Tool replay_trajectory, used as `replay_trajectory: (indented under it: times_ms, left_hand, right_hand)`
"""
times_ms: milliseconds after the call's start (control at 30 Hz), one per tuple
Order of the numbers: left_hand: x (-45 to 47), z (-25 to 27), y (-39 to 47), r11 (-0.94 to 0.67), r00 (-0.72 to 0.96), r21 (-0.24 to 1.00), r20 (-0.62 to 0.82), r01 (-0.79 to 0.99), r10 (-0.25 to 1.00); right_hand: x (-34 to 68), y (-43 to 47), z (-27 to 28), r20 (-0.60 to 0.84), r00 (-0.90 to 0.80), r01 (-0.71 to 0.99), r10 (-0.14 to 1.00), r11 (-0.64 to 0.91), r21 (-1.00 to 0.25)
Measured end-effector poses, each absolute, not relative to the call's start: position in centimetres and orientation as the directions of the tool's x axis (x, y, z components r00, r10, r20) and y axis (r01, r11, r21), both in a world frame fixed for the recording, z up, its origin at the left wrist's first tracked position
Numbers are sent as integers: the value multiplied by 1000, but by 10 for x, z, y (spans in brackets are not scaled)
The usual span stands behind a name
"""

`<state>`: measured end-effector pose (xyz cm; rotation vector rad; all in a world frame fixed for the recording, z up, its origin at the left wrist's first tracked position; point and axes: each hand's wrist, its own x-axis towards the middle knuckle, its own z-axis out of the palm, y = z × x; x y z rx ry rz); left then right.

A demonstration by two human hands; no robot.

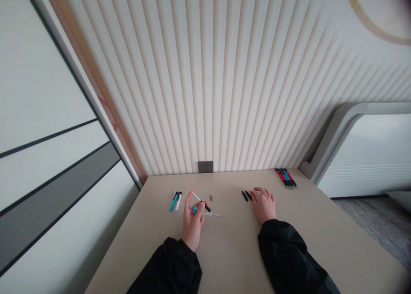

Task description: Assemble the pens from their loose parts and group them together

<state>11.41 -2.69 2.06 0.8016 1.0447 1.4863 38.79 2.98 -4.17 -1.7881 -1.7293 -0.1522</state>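
My left hand (193, 219) is closed in a pinch around a partly assembled pen, with a black grip section (207, 208) and a thin white refill (196, 196) sticking out toward the index finger. A blue pen part (194, 209) shows between the same fingers. Just beyond them, thin refills (212, 214) lie on or close above the table; I cannot tell which. My right hand (264, 204) rests on the table, fingers curled, fingertips at a short black pen part (251, 195). Beside it lie two more black pen parts (245, 196).
Two pen barrels, one blue (174, 202) and one white (178, 201), lie on the left of the beige table (231, 255). Small metal pieces (211, 197) sit near the middle. Several red, blue and black pens (286, 178) lie at the back right. A ribbed wall (205, 92) borders the back edge.
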Motion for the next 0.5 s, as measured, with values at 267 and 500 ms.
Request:
replay_trajectory:
  times_ms: [267,500]
  left_hand:
    - [117,22,-27,-42,-218,921,-47,-388,975]
    - [118,23,-28,-17,-229,946,-60,-323,972]
  right_hand:
    - [343,6,-16,539,162,657,826,317,-684]
    - [257,-36,-13,263,129,168,956,240,-956]
